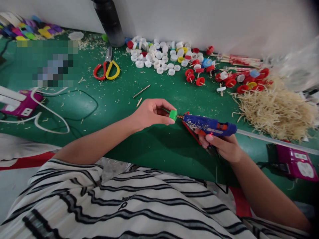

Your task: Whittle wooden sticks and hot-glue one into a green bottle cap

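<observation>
Blue glue gun (203,122) — label (214,131) illegible.

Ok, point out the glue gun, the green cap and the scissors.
Glue gun (206,122), head view: blue body.
Green cap (172,115), head view: outer surface.
Scissors (108,58), head view: metal near the pivot.
</observation>
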{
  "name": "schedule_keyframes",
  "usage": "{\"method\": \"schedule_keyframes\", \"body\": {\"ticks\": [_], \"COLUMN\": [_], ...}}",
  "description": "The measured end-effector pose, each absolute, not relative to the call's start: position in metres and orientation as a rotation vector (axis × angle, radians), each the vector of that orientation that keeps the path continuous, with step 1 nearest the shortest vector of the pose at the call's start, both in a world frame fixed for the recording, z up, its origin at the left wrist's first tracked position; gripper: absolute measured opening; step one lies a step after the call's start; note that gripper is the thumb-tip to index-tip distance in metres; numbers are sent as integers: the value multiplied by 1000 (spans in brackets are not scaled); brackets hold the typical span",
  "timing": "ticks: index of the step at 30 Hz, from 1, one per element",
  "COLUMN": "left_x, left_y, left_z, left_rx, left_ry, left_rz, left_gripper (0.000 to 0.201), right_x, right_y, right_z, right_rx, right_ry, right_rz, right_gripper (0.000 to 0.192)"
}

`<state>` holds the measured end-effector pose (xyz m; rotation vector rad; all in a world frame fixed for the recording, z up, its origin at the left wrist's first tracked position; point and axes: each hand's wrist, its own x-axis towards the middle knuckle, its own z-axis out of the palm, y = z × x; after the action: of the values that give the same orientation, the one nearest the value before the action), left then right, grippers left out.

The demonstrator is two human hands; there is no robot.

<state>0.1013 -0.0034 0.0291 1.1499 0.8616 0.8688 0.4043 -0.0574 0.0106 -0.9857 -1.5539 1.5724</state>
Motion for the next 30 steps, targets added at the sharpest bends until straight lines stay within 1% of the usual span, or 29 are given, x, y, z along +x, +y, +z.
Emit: {"method": "schedule_keyframes", "body": {"ticks": [8, 17, 23, 30], "left_x": [99, 98, 99, 99], "left_y": [-2, -2, -3, -3], "left_z": [23, 19, 19, 17], "left_rx": [1288, 1361, 1384, 1388], "left_ry": [791, 800, 728, 741], "left_rz": [945, 949, 983, 974], "left_gripper": [47, 45, 43, 45], "right_x": [406, 406, 412, 416], "right_y": [-58, -58, -62, -62], "right_z": [8, 9, 5, 3], "right_rx": [-1006, -1066, -1158, -1180], "right_ry": [-1560, -1573, -1586, -1579], "right_rz": [1578, 1530, 1545, 1552], "right_gripper": [30, 33, 38, 37]}}
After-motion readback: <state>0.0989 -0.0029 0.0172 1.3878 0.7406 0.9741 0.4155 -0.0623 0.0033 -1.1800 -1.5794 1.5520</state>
